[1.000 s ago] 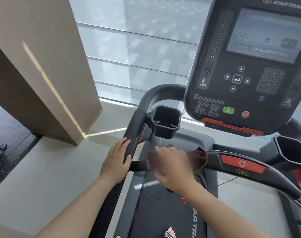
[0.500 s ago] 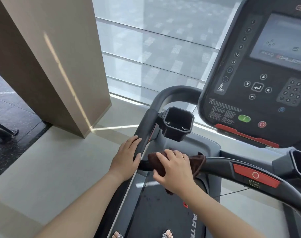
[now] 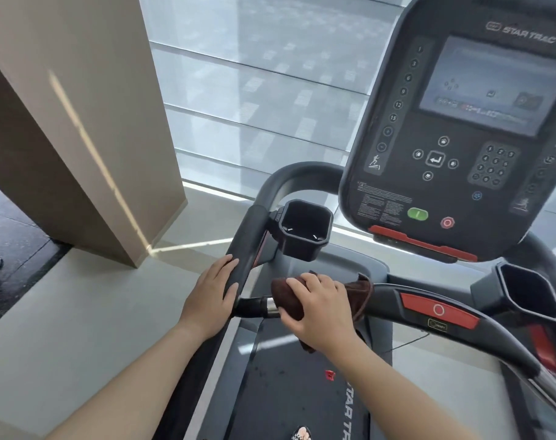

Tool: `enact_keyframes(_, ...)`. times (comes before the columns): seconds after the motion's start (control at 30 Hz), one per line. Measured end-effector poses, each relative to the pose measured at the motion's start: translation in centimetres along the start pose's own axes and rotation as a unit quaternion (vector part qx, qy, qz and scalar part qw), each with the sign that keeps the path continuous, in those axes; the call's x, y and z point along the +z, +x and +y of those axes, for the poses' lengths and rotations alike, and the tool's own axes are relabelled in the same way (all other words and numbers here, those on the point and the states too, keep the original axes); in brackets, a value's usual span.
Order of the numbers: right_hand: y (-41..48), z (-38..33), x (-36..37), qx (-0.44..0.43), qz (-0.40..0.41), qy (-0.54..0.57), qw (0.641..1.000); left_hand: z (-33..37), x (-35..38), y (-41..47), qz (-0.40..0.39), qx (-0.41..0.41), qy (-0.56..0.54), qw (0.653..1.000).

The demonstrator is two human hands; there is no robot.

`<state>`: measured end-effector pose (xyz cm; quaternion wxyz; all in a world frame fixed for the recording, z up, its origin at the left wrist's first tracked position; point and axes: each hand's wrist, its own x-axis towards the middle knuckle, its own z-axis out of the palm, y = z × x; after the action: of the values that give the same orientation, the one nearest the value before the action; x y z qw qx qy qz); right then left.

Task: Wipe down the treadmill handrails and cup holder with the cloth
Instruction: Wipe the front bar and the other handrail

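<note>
Two hands are at work on the treadmill's near-left corner. Farthest left, a pillar [image 3: 79,128] stands on pale floor, well apart from the machine. Next comes the left hand [image 3: 211,296], laid flat over the side rail [image 3: 244,249] with fingers together and curled loosely over it, thumb at the junction where the cross bar [image 3: 254,308] meets it; it braces, not wipes.

Just right of that, the right hand [image 3: 321,312] is clamped on the cloth [image 3: 287,296], a dark brown rag wrapped around the cross bar, with a loose tail showing behind the knuckles and another hanging below. A second ago the hand was blurred with motion and the cloth sat further right, hard against the bar's thick grey section; half a second ago it had slid left along the bar. Now it sits near the left end, a short bare stretch with a metal ring still showing between cloth and left thumb. I judge the stroke along this part of the bar nearly finished (the last bit by the junction remains).

Above the hands, the left cup holder [image 3: 305,230] looks untouched, as does the right cup holder [image 3: 524,293] past the red stop panel [image 3: 438,309]. Those and the side rails likely remain.
</note>
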<state>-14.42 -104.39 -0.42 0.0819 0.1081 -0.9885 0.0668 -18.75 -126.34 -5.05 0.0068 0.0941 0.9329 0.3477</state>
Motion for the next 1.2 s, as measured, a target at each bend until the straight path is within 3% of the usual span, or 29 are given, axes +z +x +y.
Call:
enact_keyframes(0.4, -5.6, 10.9, -3.7, 0.068, 0.167, 0.092, 0.979, 0.6, 0.3, -0.6, 0.008, -0.034, 0.044, 0.998)
enact_keyframes(0.8, -11.1, 18.2, -2.2, 0.035, 0.262, 0.049, 0.963, 2.1, 0.9, -2.1, 0.041, -0.083, 0.067, 0.993)
enact_keyframes(1.2, -7.4, 13.1, -2.2, -0.004, 0.202, 0.097, 0.975, 2.2, 1.3, -2.4, 0.051, -0.115, 0.085, 0.988)
